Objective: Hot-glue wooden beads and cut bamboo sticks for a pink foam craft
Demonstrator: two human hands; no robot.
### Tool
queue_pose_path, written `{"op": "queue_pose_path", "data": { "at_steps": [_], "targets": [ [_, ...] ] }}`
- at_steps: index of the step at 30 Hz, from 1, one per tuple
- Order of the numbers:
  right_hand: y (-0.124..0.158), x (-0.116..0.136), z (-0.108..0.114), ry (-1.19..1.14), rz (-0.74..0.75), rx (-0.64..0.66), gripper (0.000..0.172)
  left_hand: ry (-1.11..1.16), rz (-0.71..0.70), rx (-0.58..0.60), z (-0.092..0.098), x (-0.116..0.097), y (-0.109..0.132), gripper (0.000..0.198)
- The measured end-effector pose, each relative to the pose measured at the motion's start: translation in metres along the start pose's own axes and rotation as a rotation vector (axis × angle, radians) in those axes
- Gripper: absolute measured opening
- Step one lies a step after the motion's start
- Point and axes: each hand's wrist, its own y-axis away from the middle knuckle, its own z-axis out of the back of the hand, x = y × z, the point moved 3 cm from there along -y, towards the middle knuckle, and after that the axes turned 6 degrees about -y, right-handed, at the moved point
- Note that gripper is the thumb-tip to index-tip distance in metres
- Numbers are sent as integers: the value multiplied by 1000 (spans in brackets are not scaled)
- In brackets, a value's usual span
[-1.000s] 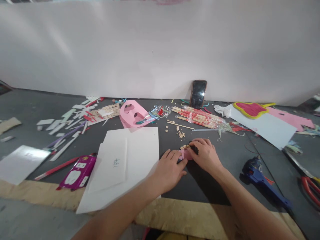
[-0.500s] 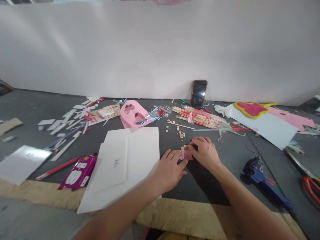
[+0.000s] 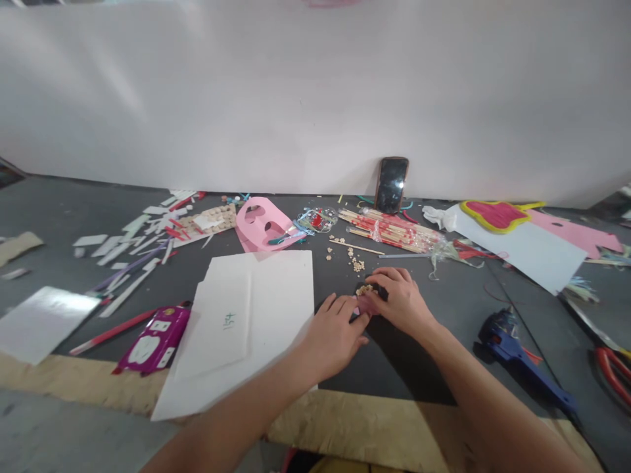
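Note:
Between my two hands, on the dark table, is a small pink piece (image 3: 363,305) with small pale wooden bits (image 3: 365,290) along its far edge. My left hand (image 3: 340,332) grips the near left side of the piece, thumb below and fingers above. My right hand (image 3: 401,299) is closed at the right side, its thumb and fingers curled against the piece and the bits. Most of the pink piece is hidden under the fingers. Just beyond my hands lie more loose wooden bits (image 3: 358,265) and a thin wooden stick (image 3: 357,247).
Left are white foam sheets (image 3: 276,289), a magenta packet (image 3: 155,341) and a red pen (image 3: 113,332). A blue glue gun (image 3: 522,361) and red-handled scissors (image 3: 611,368) lie right. Behind are a pink mask (image 3: 263,223), wrapped chopsticks (image 3: 394,231) and a phone (image 3: 392,185) against the wall.
My right hand has shifted slightly left and its fingers now cover more of the pink piece. My left hand stays nearly in place.

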Motion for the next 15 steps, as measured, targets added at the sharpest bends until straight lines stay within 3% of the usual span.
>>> {"op": "queue_pose_path", "data": {
  "at_steps": [15],
  "targets": [
    [-3,2,-1,13,17,12,16,5,-5,-13,1,-1,0,36]
  ]
}}
